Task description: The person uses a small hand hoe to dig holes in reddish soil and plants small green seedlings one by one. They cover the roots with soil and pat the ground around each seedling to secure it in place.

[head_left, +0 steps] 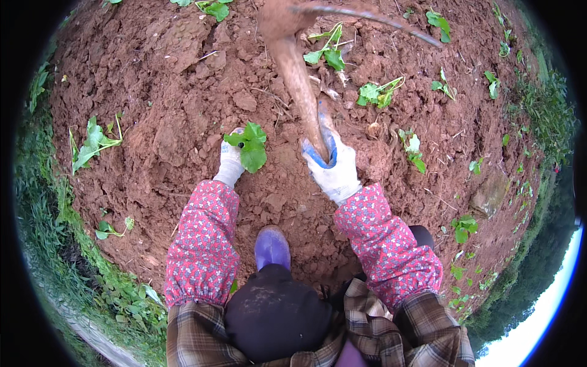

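Note:
My right hand [337, 168], in a white glove with a blue palm, is wrapped round the wooden handle of a hoe [298, 79]. The hoe's soil-caked head is raised at the top of the view, its thin curved metal edge reaching to the right. In a similar glove, my left hand [230, 162] is low over the soil with its fingers closed at a green leafy seedling [252, 150]. The leaves cover most of those fingertips, and the stem is hidden. Both forearms wear red flowered sleeve covers.
Loose reddish-brown soil [177, 134] spreads all round, with clods and dry stalks. Several leafy seedlings lie on it, among them one at the left [95, 145] and one right of the hoe [379, 93]. A purple boot [271, 248] stands between my arms. Green weeds [55, 232] border the left.

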{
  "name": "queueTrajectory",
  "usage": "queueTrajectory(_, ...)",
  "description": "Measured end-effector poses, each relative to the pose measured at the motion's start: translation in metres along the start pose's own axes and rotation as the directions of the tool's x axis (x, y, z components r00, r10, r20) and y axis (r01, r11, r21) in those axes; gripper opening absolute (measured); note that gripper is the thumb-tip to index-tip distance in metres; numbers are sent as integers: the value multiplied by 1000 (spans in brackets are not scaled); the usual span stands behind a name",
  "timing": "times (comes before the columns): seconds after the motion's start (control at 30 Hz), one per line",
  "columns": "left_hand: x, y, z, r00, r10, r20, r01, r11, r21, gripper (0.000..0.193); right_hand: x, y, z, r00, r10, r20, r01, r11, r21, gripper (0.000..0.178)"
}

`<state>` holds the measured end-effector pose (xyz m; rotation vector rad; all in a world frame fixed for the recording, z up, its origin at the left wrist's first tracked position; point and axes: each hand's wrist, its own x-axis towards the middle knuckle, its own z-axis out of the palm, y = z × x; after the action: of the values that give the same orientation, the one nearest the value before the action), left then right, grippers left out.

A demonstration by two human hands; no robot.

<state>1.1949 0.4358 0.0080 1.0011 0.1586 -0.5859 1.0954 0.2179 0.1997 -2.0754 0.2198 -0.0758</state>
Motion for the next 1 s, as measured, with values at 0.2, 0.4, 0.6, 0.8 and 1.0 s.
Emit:
queueTrajectory(0.2,-6,24,13,952,-282,-115,144,750,-646,47,-31,56,17,873,354,334,-251,915,-315,64)
queueTrajectory(0.4,-83,96,-16,987,99,-124,2,774,633,49,-78,36,-121,933,321,161,-313,947,-73,56)
queueTrajectory(0.6,-185,162,-18,951,143,-274,179,467,866,39,-154,47,-275,920,286,-268,-296,955,3,49)
queueTrajectory(0.8,-242,174,65,948,82,-309,271,307,912,30,-237,72,-380,862,417,-289,-460,882,-101,51)
queueTrajectory(1.0,-279,169,121,945,50,-323,312,159,937,28,-258,152,-424,816,578,36,-332,518,-788,46)
